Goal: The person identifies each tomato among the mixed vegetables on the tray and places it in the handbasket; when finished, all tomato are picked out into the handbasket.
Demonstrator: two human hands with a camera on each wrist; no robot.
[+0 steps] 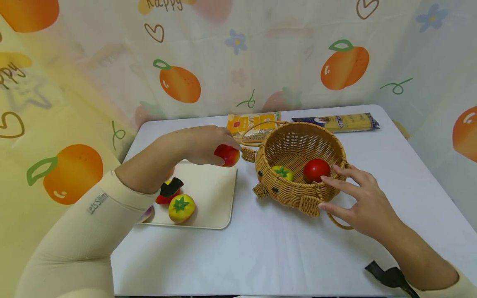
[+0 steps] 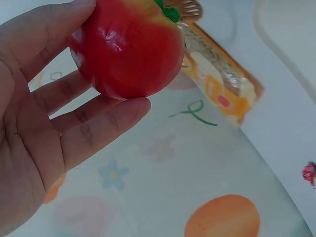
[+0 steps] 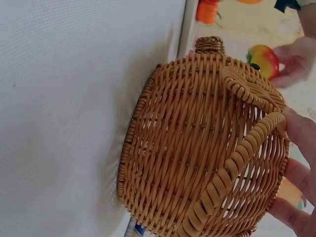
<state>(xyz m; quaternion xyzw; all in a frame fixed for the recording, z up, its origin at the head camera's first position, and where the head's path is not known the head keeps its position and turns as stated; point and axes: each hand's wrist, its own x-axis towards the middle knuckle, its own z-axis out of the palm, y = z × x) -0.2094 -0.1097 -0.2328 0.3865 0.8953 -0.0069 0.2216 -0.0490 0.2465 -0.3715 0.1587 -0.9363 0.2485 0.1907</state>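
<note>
My left hand holds a red-and-yellow fruit with a green leafy top, its fingers and thumb around the sides. In the head view this hand is above the tray's back edge, left of a wicker basket. My right hand grips the basket's near right rim, fingertips over the edge and thumb outside by the handle. Inside the basket lie a red tomato and a yellow fruit with a green star-shaped top.
A cream tray on the left bears a yellow fruit and a red one, partly covered by the left arm. Behind the basket lie an orange packet and a spaghetti pack. A black strap is beside the right wrist.
</note>
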